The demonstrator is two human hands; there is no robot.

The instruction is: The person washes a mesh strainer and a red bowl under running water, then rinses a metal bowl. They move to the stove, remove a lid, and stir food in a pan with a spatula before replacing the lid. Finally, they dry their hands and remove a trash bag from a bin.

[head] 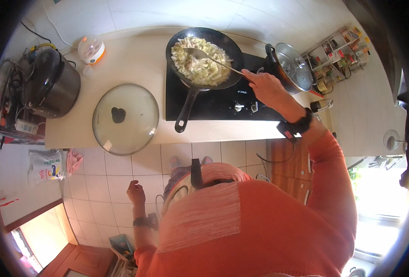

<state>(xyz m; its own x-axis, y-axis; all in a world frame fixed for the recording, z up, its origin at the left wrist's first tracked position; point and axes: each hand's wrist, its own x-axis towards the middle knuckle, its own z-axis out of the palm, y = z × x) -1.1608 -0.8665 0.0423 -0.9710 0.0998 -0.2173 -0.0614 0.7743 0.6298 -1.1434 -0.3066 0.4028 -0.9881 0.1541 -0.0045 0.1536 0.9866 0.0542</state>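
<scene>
My right hand [265,88] grips the wooden handle of a metal spatula [221,64]. Its blade rests among pale shredded vegetables, likely cabbage [201,67], in a dark wok [238,62]. The wok sits over the left part of a black FOTILE cooktop [211,107], its long handle pointing towards me. My left hand [136,192] hangs low at my side above the tiled floor, fingers loosely curled around nothing. Left of the cooktop lies a round glass lid [130,128] with a dark knob, its near rim overhanging the counter edge [177,136].
A pot with a glass lid [292,67] stands right of the wok, beside a spice rack [343,52]. At the left are a dark electric pressure cooker [55,83] and a small white-and-orange appliance [92,50]. A printed plastic bag [49,164] hangs by the left counter.
</scene>
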